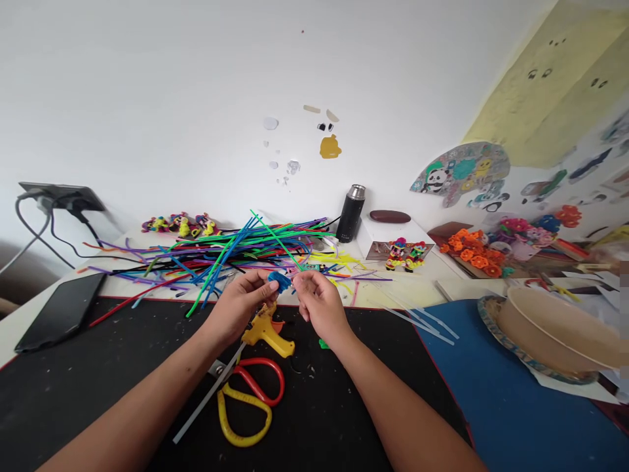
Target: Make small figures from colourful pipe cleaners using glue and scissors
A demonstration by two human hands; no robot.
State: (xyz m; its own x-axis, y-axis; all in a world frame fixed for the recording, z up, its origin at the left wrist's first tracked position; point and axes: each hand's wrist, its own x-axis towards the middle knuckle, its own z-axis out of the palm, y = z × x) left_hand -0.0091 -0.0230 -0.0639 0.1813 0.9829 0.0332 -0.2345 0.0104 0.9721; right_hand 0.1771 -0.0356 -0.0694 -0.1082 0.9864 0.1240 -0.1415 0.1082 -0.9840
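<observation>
My left hand (pixel 242 301) pinches a small blue fuzzy coil (pixel 279 282), apparently wound from pipe cleaner, between thumb and forefinger. Close against its right side, the fingers of my right hand (pixel 319 298) are pressed together; what they grip is too small to make out. A green pipe cleaner (pixel 275 239) runs down to the right fingertips, but I cannot tell whether it is held. Below the hands lies a yellow glue gun (pixel 270 334) with a clear glue stick (pixel 199 410) at its rear. Scissors (pixel 246 396) with one red and one yellow handle rest on the black mat.
Many coloured pipe cleaners (pixel 221 252) are heaped behind the hands. A black thermos (pixel 350 213) stands beside a white box (pixel 393 233) with small figures in front. At left lies a dark phone or tablet (pixel 61 311); at right, glue sticks (pixel 432 324) and a bowl (pixel 560 328).
</observation>
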